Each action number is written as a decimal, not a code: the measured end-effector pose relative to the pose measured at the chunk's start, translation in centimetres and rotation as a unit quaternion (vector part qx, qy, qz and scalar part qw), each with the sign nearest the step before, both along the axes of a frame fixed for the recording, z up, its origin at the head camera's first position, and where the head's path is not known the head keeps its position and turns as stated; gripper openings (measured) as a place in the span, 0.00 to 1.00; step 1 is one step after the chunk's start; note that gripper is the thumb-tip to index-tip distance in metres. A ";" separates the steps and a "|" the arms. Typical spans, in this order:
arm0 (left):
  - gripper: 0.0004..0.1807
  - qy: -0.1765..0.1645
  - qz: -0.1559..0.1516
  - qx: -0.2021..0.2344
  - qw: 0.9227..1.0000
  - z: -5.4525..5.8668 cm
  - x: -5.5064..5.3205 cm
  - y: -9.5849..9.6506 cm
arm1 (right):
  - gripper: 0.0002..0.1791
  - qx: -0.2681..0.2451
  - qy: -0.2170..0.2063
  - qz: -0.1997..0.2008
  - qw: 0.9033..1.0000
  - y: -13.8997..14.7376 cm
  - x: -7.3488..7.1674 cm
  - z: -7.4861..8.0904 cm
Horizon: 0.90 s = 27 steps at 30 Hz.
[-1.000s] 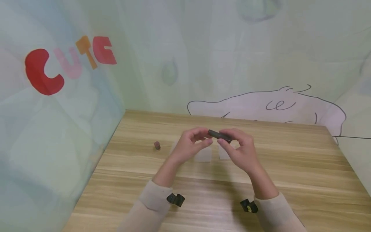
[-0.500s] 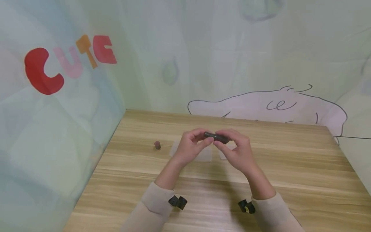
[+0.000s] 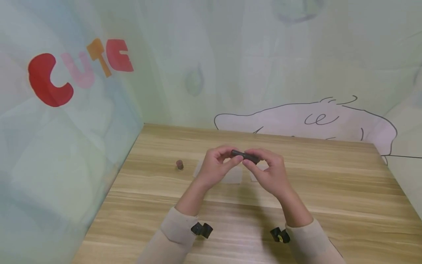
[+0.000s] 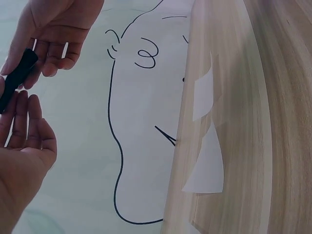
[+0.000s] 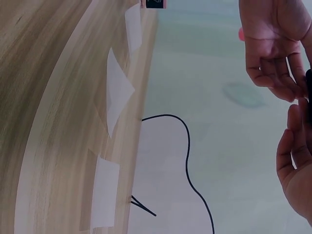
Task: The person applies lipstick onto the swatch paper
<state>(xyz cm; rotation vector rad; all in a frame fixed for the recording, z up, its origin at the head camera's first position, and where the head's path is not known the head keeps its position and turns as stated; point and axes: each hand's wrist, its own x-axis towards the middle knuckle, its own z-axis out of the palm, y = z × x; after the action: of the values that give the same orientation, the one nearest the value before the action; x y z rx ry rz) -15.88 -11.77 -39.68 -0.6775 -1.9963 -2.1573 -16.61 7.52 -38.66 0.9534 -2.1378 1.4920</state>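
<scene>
Both hands hold a short black tube (image 3: 248, 156) up over the table, near its far side. My left hand (image 3: 212, 168) pinches the tube's left end between thumb and fingers. My right hand (image 3: 273, 172) grips the right end the same way, its fingertips close to the left ones. In the left wrist view the tube (image 4: 19, 73) slants between the two hands; in the right wrist view only a sliver shows at the right edge. Apart from the hands, a small reddish-brown cylinder (image 3: 179, 164) with a darker lower part rests on the table at the left.
White paper pieces (image 3: 233, 176) lie on the wooden table (image 3: 158, 220) below the hands, partly hidden by them; in the right wrist view their edges (image 5: 105, 195) lift. A printed backdrop (image 3: 178, 73) rises along the table's far and left edges.
The left fingers, earlier at the tube's tip, now hold its left end. The right hand and tube have shifted slightly left and down, bringing the hands closer together. Little differs over the last half second.
</scene>
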 end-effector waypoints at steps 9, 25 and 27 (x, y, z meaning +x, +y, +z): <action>0.09 0.005 -0.008 0.006 1.000 0.1 0.1 -0.1 | 0.08 -0.018 -0.076 0.022 0.997 -0.2 0.2 0.0; 0.08 0.022 -0.015 0.007 1.000 0.4 0.4 -0.2 | 0.09 -0.090 -0.211 0.065 0.971 -0.3 0.9 0.2; 0.09 0.024 -0.017 0.008 1.000 0.4 0.5 -0.2 | 0.10 -0.093 -0.219 0.063 0.969 -0.4 0.9 0.2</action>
<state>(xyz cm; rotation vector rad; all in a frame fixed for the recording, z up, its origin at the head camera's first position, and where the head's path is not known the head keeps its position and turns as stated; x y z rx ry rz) -15.42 -12.00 -39.31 -0.7595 -1.9556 -2.1528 -15.68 7.11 -38.48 0.7564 -2.1991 2.0878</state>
